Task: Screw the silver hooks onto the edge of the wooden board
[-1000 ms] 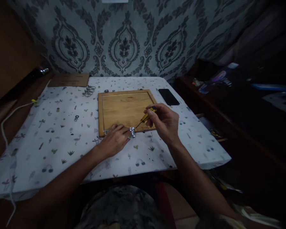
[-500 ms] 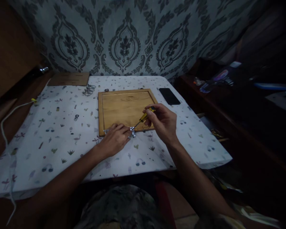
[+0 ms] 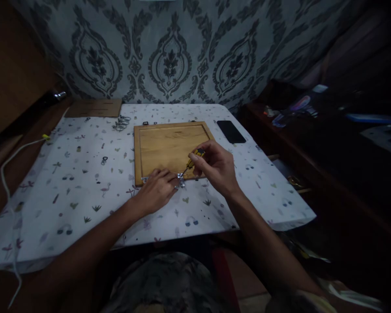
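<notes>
A wooden framed panel [image 3: 169, 143] lies flat on the table, its near edge toward me. On that edge sits a silver metal hinge [image 3: 181, 183], partly covered by fingers. My left hand [image 3: 158, 187] rests over the near edge with fingers together and curled, pressing on the hinge; its thumb is mostly hidden. A yellow and black screwdriver [image 3: 191, 162] is pinched in my right hand [image 3: 217, 167]. Its shaft slants down to the left, and the tip meets the hinge.
A black phone [image 3: 231, 131] lies right of the panel. Several metal hinges [image 3: 121, 123] are piled at the back left, near a cardboard piece [image 3: 94, 108]. Small metal parts [image 3: 104, 161] lie on the patterned tablecloth [image 3: 84, 191]. A white cable [image 3: 6, 187] hangs at left.
My right hand has moved slightly left, and the screwdriver handle now stands steeper. The left hand and the panel stay where they were.
</notes>
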Demonstrator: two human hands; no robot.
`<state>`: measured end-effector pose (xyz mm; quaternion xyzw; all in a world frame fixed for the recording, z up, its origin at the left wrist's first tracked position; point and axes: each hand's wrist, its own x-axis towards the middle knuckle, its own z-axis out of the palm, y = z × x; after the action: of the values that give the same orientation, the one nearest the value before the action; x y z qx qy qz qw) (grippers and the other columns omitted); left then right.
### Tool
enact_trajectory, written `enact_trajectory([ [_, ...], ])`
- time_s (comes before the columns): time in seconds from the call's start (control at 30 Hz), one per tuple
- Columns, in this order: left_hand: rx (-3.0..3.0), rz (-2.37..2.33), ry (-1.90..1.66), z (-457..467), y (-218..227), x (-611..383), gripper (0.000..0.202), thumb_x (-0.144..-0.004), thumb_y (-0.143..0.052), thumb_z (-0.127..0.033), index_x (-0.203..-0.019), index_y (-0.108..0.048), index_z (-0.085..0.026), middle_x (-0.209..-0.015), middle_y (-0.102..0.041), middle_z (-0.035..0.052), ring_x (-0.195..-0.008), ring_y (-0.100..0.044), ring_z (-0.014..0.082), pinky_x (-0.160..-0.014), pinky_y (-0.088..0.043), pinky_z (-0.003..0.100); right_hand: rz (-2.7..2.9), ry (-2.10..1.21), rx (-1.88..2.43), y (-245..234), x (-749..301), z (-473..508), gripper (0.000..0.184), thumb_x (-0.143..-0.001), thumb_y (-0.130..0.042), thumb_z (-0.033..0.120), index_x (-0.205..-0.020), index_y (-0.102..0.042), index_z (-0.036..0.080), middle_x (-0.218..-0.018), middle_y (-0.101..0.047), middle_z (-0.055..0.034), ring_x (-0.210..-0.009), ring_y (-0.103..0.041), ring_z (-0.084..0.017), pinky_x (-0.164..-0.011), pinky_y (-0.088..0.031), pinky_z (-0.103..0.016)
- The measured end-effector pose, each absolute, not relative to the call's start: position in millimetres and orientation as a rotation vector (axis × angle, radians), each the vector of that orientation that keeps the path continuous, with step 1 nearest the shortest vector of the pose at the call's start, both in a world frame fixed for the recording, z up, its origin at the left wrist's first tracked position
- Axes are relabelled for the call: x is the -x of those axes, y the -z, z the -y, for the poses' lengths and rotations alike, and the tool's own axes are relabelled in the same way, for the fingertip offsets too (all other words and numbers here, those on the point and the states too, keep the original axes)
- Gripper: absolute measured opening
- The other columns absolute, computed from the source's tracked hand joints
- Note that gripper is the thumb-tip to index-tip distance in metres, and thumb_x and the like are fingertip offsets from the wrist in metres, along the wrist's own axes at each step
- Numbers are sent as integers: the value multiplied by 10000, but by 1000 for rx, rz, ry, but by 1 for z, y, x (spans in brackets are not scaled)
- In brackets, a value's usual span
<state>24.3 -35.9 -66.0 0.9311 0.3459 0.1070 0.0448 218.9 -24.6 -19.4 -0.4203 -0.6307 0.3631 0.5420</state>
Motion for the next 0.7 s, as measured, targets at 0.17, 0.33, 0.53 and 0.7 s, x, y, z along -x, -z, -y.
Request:
enact_trajectory([
  [0.17,-2857,-1041,-359,36,67,-24,219,-1019,-532,-219,-1164,-683,-154,-1187,-718,97,-1100,-609,263,-955,-446,435,1673,-843,913,18,-225,26,339,-916,-691,474,-1115,-675,199,-724,-637,31,-539,-650,-94,-520,-531,-219],
  [0.33,-2848,-1040,-373,36,68,-23,246,-1021,-507,-214,-1191,-673,-152,-1179,-717,106,-1094,-611,272,-952,-466,452,1690,-710,966,19,-215,27,277,-880,-740,432,-1011,-716,190,-749,-636,14,-558,-612,-95,-500,-499,-224],
  [0.53,-2835,-1029,-375,36,69,-23,273,-1037,-473,-236,-1221,-656,-152,-1209,-709,115,-1123,-605,276,-985,-455,467,1766,-577,962,20,-201,25,170,-897,-715,357,-977,-703,207,-849,-668,-19,-621,-595,-106,-517,-482,-230],
  [0.7,-2840,-1012,-418,36,69,-22,253,-1042,-473,-246,-1210,-648,-173,-1187,-713,103,-1110,-610,269,-977,-457,456,1783,-639,996,16,-203,27,197,-915,-690,395,-985,-667,212,-771,-643,5,-561,-575,-101,-514,-482,-238],
])
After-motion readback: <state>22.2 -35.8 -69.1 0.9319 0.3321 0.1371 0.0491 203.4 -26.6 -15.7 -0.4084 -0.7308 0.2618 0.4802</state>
